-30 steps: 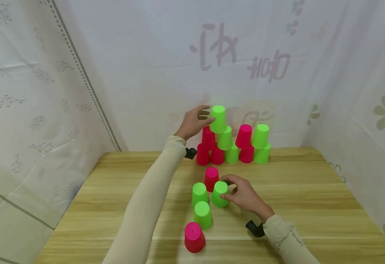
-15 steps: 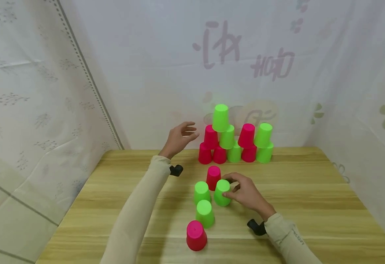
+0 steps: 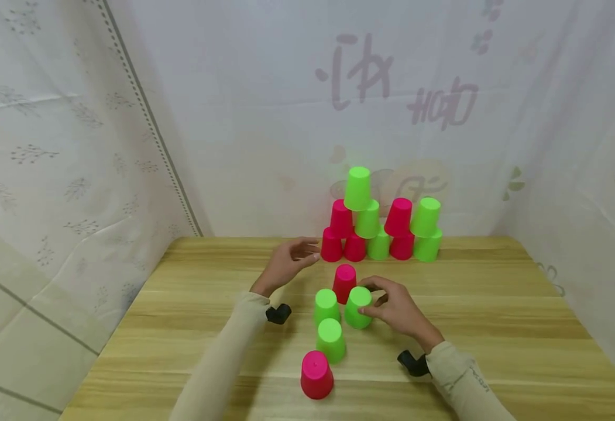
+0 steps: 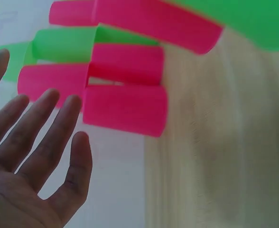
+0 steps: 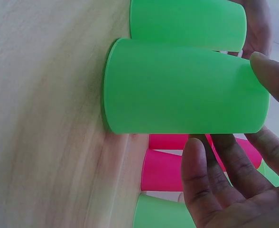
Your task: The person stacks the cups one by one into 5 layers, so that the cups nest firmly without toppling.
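Note:
My right hand holds a green cup between thumb and fingers; the cup stands upside down on the table. The right wrist view has the thumb near the base of that cup and the fingers along its other side. Relaxed and holding nothing, my left hand is beside the leftmost red cup of a stacked cup wall. Five upturned red and green cups form the wall's bottom row, several more the second, and one green cup tops it on the left.
Around the held cup stand a red cup, a green cup, another green cup and, closest to me, a red cup. Behind the wooden table hangs a patterned white cloth.
My left hand has let go of the top green cup, drawn back left and come down beside the bottom row. My right hand keeps its place at the green cup.

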The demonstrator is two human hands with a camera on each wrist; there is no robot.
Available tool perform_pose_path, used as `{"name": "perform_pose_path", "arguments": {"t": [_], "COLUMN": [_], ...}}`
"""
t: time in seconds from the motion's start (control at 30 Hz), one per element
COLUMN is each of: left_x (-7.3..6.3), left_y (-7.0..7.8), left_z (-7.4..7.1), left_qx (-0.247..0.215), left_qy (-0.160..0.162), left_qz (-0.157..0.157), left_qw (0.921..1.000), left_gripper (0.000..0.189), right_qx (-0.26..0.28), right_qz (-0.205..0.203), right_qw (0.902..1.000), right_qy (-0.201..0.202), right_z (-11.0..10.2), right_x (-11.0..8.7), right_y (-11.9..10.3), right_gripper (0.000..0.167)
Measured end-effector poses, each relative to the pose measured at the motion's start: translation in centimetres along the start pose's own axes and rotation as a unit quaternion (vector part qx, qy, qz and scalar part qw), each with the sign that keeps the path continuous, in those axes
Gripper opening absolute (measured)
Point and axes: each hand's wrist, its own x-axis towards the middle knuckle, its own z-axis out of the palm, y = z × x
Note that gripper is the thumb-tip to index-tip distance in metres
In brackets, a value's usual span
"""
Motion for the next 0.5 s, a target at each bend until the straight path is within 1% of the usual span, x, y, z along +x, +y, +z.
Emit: {"name": "perform_pose_path", "arguments": {"t": [0.17, 0.27, 0.4, 0.5], "left_x": [-2.0, -3.2, -4.4, -5.0], "left_y": [-0.4, -0.7, -1.1, -1.4], "left_z": [1.0, 1.4, 1.6, 1.8], "left_qx": [0.007, 0.003, -0.009, -0.022], "left_qy": [-0.04, -0.068, -0.098, -0.118], "left_qz": [0.007, 0.0, -0.011, -0.013], "left_qw": [0.9992, 0.9977, 0.9951, 0.9927], "left_gripper": [0.04, 0.041, 0.044, 0.047], "right_qx": [-0.001, -0.004, -0.02, -0.035], "right_qz": [0.008, 0.006, -0.01, -0.022], "right_qw": [1.0, 0.9999, 0.9997, 0.9991], "right_qy": [-0.005, -0.008, -0.011, -0.009], "right_z": [-0.6, -1.1, -2.1, -3.2], "right_x": [0.0, 0.1, 0.3, 0.5], "right_y": [-0.5, -0.8, -1.1, -1.4], "right_gripper": [0.043, 0.044, 0.044, 0.045]}}
